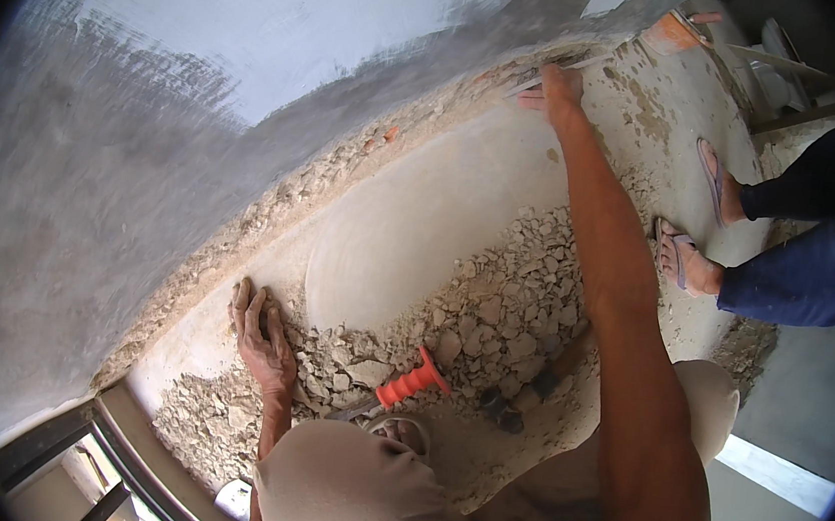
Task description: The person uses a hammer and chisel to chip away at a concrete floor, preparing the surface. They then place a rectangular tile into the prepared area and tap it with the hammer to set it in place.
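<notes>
My left hand (268, 349) rests on the pale floor beside broken rubble, fingers stretched and apart, holding nothing. My right arm reaches far along the wall's foot. There my right hand (557, 93) is closed on a thin grey strip (527, 87) lying along the chipped groove (294, 188); its exact kind is too small to make out. A chisel with an orange-red grip guard (411, 381) lies on the rubble (503, 309) near my left hand. Right of it is a hammer with a dark head (504, 409), partly hidden by my knee.
A grey, partly white-coated wall (148, 134) rises on the left. Another person's sandalled feet (689, 259) stand at the right. An orange bucket (672, 34) sits at the far end. A dark frame (105, 421) edges the lower left.
</notes>
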The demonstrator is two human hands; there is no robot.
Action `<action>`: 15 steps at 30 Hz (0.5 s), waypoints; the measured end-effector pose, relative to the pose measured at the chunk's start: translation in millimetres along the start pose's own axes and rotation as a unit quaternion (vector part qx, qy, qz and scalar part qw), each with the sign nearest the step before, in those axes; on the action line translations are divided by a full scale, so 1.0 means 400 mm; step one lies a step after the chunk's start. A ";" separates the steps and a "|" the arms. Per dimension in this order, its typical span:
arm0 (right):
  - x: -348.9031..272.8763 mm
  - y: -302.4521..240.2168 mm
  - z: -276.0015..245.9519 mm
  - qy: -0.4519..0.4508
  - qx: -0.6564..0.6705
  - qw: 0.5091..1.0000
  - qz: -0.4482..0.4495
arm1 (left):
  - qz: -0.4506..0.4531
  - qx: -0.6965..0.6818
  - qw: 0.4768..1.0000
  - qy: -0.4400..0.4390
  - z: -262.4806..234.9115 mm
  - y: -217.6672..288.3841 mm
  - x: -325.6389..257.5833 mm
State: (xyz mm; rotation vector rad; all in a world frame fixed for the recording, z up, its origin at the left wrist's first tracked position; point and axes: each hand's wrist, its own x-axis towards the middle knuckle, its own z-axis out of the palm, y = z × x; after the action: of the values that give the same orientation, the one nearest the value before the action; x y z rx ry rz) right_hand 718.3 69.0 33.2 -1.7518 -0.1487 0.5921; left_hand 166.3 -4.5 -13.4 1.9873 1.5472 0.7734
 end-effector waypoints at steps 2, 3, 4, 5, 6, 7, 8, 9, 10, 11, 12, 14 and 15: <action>-0.009 -0.010 0.008 0.021 0.001 1.000 0.015 | -0.001 -0.004 1.000 0.001 -0.002 0.000 -0.001; -0.016 -0.015 0.013 0.031 0.001 0.999 0.023 | 0.000 0.000 1.000 0.001 -0.001 -0.002 -0.001; -0.019 -0.016 0.019 0.035 0.003 0.999 0.022 | 0.001 0.004 1.000 0.000 0.000 -0.004 -0.001; -0.018 -0.017 0.023 0.040 0.005 0.999 0.020 | 0.002 0.007 1.000 0.000 -0.001 -0.002 0.000; -0.015 -0.015 0.023 0.045 0.007 0.999 0.018 | 0.001 0.005 1.000 -0.001 0.000 0.000 0.001; -0.013 -0.013 0.020 0.040 0.004 0.999 0.021 | 0.000 0.002 1.000 -0.002 0.001 0.004 0.001; -0.011 -0.009 0.015 0.036 0.001 0.999 0.023 | -0.002 0.000 1.000 -0.003 0.001 0.007 0.002; -0.022 -0.010 0.020 0.028 -0.001 0.999 0.027 | -0.003 0.003 1.000 -0.003 -0.002 0.006 0.001; -0.033 -0.011 0.025 0.019 0.011 0.999 0.040 | -0.004 0.006 1.000 -0.002 -0.005 0.005 0.001; -0.044 -0.012 0.028 0.009 0.024 0.998 0.052 | -0.005 0.009 1.000 -0.001 -0.009 0.003 0.001; -0.055 -0.017 0.026 0.003 0.035 0.997 0.063 | -0.003 0.012 1.000 -0.002 -0.007 0.003 0.001; -0.057 -0.011 0.027 -0.002 0.033 0.998 0.063 | 0.003 0.019 1.000 -0.003 -0.005 0.003 0.001; -0.051 -0.007 0.024 -0.005 0.032 0.998 0.062 | 0.003 0.015 1.000 -0.004 -0.003 0.003 0.001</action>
State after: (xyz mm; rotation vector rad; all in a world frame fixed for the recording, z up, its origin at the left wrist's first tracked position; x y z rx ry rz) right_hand 696.8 69.9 40.7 -1.7049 -0.0275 0.6875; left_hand 166.6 -4.5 -11.7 2.0160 1.5573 0.7487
